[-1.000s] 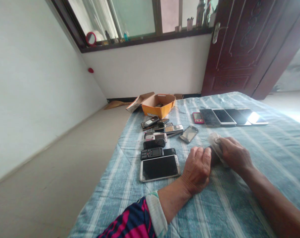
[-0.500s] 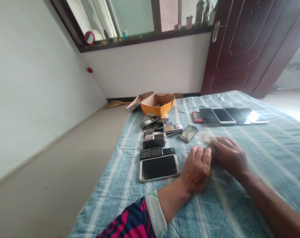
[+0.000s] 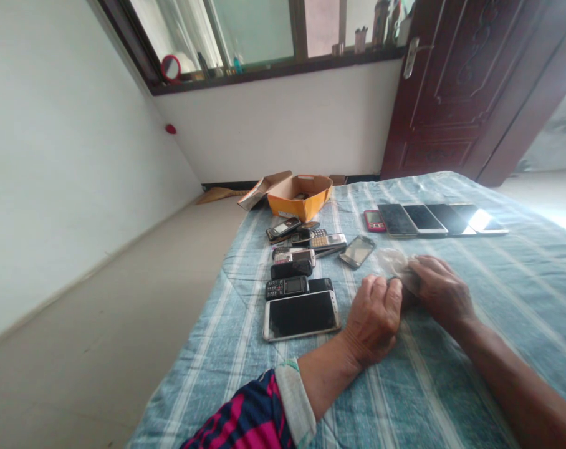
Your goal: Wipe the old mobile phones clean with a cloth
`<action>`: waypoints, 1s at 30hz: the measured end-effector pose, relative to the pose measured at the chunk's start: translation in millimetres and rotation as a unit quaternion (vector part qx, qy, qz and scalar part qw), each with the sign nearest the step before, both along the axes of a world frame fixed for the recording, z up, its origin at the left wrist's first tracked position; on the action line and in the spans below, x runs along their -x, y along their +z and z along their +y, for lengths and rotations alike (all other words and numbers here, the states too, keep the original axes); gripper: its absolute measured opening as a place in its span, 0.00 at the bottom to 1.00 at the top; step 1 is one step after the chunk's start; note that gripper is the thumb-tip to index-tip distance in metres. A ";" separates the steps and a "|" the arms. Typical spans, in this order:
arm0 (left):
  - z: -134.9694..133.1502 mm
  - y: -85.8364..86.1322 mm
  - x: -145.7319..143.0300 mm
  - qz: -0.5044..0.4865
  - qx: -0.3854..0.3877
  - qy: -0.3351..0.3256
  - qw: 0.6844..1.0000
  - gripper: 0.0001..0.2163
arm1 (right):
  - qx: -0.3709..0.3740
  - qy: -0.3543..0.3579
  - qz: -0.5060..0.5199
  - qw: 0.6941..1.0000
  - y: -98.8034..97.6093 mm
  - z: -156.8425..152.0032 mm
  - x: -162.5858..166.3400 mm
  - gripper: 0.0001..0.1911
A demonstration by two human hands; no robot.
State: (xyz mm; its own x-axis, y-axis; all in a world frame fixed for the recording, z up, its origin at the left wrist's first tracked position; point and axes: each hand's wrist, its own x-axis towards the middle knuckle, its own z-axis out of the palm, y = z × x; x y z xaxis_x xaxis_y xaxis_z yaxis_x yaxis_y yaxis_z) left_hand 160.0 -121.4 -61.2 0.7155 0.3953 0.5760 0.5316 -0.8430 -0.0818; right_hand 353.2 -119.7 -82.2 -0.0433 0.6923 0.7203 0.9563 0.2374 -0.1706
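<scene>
My left hand (image 3: 375, 317) is closed with its fingers wrapped over a small dark object (image 3: 407, 299). Most of that object is hidden by both hands, so its kind does not show. A crumpled whitish cloth (image 3: 391, 260), thin-looking, is pinched in my right hand (image 3: 444, 292) and lies against the dark object. Beside my left wrist is a white smartphone (image 3: 302, 315) with a black screen. Just beyond the hands, a grey-framed phone (image 3: 357, 251) rests tilted on the bed cover.
A black keypad phone (image 3: 287, 287) and several older phones run up to an open orange box (image 3: 302, 206). Right of them, a small red phone (image 3: 374, 221) adjoins a row of smartphones (image 3: 426, 220). Everything rests on a blue striped cloth (image 3: 208, 374); its left edge drops to the floor.
My right hand has shifted slightly right with the whitish cloth, and more of the cloth shows. My left hand keeps its grip on the dark object. The view has moved a little.
</scene>
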 end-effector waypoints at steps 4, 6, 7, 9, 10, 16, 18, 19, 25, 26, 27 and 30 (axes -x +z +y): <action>-0.2 -1.2 -1.5 0.000 -0.028 -0.001 1.000 0.22 | -0.018 0.046 0.026 0.998 3.2 -3.9 11.9 0.17; 0.3 -3.5 -2.7 -0.005 -0.047 0.010 0.999 0.20 | -0.019 0.085 0.035 0.996 6.7 -7.0 21.0 0.15; 0.6 -4.8 -3.4 -0.008 -0.057 0.015 0.998 0.19 | -0.018 0.104 0.039 0.994 8.6 -8.4 25.2 0.14; 1.5 -7.3 -4.4 -0.016 -0.073 0.018 0.997 0.18 | -0.019 0.131 0.045 0.990 11.5 -10.3 31.0 0.13; 1.9 -8.2 -4.7 -0.020 -0.077 0.016 0.997 0.18 | -0.019 0.139 0.046 0.989 12.1 -10.7 32.1 0.12; 2.6 -7.4 -2.8 -0.001 -0.053 0.001 0.999 0.20 | 0.014 0.099 0.013 0.995 5.5 -6.1 19.6 0.14; 1.8 -4.8 -1.3 0.012 -0.038 -0.007 0.999 0.22 | 0.011 0.079 0.006 0.997 3.1 -3.7 13.5 0.15; 1.4 -3.4 -0.6 0.015 -0.033 -0.009 0.999 0.23 | 0.009 0.071 0.004 0.997 2.4 -2.6 10.6 0.16; -0.9 1.8 0.7 0.031 -0.007 -0.009 0.999 0.25 | 0.016 -0.012 0.011 1.000 -0.6 1.9 -7.4 0.17; -1.0 2.1 0.7 0.031 -0.008 -0.009 0.999 0.25 | 0.025 -0.035 0.014 0.999 -1.7 2.4 -10.6 0.16; -1.2 2.2 0.6 0.031 -0.011 -0.007 0.999 0.24 | 0.035 -0.056 0.018 0.998 -2.9 2.9 -13.7 0.16; -1.5 2.4 0.6 0.027 -0.027 -0.004 0.999 0.24 | 0.065 -0.093 0.045 0.993 -5.4 3.8 -19.6 0.16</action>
